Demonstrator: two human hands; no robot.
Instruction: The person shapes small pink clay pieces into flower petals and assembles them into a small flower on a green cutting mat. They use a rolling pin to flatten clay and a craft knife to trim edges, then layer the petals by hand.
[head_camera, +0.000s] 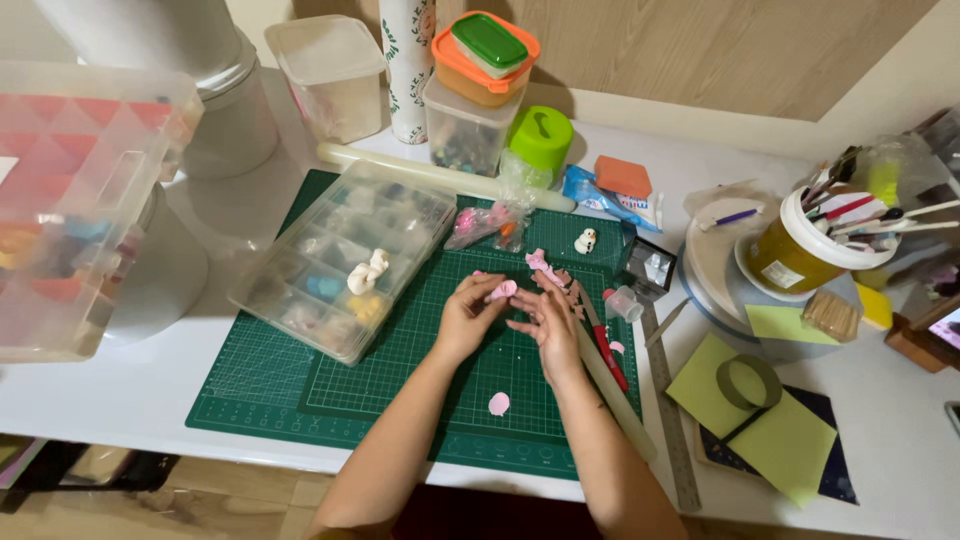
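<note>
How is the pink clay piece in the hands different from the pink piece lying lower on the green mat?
The pink piece in the hands is pinched by the left hand beside the right hand; the loose pink disc lies flat and untouched on the cutting mat. Both look like pale pink clay.

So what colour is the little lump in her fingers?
Pink: the clay lump shows clearly in the head view.

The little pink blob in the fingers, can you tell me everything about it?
The pink piece is a small, soft-looking lump, like modelling clay, pale pink and smooth. The left hand pinches it at the fingertips, and the right hand reaches in beside it. It is held just above the green cutting mat. Its exact shape is too small to tell.
</note>
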